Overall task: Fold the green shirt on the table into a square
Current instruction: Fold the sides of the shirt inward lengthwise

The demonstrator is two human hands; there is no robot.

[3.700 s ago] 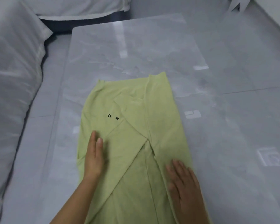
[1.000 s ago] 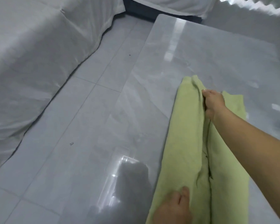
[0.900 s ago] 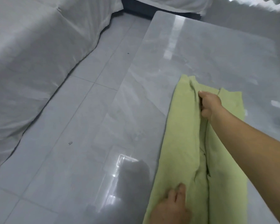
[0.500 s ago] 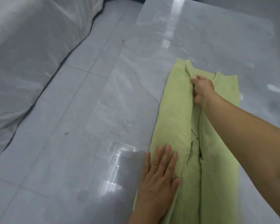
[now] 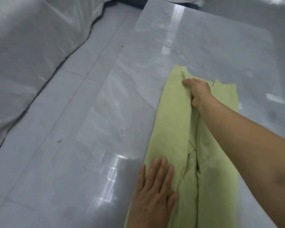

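Lying lengthwise on the glossy grey tabletop (image 5: 204, 46), the shirt (image 5: 173, 122) is folded into a long narrow strip that runs from 6 o'clock up toward 1 o'clock, in the right half of the view. The bottom of the frame cuts off its near end. The left hand (image 5: 155, 191) presses flat on the strip's left panel at about 6 o'clock, fingers straight and close together, the little finger over bare tabletop; its wrist is out of frame. The right hand (image 5: 198, 92) reaches the far end at about 1 o'clock, curled round a bunched fold where the two panels meet. Its fingertips are buried in the cloth. The right forearm crosses the right panel and hides part of it. Glare at 7 o'clock blurs the tabletop's near left edge. Past the tiled floor (image 5: 59, 112), at 10 o'clock, sits a white cushion (image 5: 31, 46), cut off by the frame.
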